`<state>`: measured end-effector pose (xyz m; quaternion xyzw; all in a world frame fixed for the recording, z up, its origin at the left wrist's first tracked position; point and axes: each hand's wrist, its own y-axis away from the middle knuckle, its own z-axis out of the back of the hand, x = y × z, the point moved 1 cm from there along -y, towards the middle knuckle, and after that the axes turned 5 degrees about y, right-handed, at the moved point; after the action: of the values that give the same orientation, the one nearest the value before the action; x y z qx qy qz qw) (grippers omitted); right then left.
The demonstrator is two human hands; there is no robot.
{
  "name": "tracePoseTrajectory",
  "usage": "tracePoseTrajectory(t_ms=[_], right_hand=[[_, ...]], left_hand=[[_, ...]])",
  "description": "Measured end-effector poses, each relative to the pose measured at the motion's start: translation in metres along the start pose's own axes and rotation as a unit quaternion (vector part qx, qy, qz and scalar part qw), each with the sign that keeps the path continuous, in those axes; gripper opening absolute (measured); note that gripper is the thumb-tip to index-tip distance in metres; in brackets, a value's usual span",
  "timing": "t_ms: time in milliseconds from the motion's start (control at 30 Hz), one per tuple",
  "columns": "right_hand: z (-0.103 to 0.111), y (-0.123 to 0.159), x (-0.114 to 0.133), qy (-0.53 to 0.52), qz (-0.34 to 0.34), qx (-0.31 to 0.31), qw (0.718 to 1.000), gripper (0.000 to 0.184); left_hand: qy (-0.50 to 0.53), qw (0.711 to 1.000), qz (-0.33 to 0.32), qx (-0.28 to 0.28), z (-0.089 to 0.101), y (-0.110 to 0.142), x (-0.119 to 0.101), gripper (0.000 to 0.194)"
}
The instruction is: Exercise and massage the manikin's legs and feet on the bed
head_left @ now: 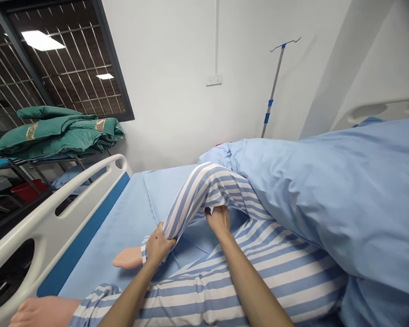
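A figure in blue-and-white striped pyjama trousers (286, 254) lies on the bed, its bare feet smooth like a manikin's. The far leg (207, 181) is bent, its knee raised off the sheet. My left hand (159, 243) is wrapped round the lower part of that leg, just above the far foot (127, 258). Under the bent knee, my right hand (218, 218) grips from below, with its fingertips partly hidden by the cloth. The near leg (191, 299) lies straight beneath my forearms, its near foot (44, 311) by the footboard.
A light-blue quilt (313, 181) is heaped over the upper body at right. The bed's footboard (64, 213) rises at left. Beyond it, folded green bedding (61, 134) lies on a rack. An IV pole (274, 91) stands by the wall.
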<state>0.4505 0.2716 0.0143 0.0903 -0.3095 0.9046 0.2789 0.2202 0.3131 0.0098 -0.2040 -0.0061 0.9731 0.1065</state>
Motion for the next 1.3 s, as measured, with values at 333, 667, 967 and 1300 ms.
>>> tracePoseTrajectory(t_ms=[333, 667, 967, 1300], right_hand=[[-0.003, 0.000, -0.011, 0.038, -0.004, 0.072, 0.997, 0.026], [-0.005, 0.008, -0.001, 0.045, 0.018, 0.281, 0.959, 0.039], [-0.026, 0.023, 0.002, 0.059, 0.057, 0.493, 0.866, 0.041], [-0.045, 0.035, 0.000, 0.079, 0.086, 0.556, 0.823, 0.034]], left_hand=[[-0.029, 0.999, -0.017, 0.033, 0.012, -0.004, 0.018, 0.045], [-0.138, 0.987, -0.035, 0.072, 0.046, -0.015, 0.087, 0.049], [-0.237, 0.963, -0.084, 0.094, 0.051, -0.022, 0.140, 0.048], [-0.233, 0.963, -0.106, 0.084, 0.046, -0.023, 0.147, 0.049]])
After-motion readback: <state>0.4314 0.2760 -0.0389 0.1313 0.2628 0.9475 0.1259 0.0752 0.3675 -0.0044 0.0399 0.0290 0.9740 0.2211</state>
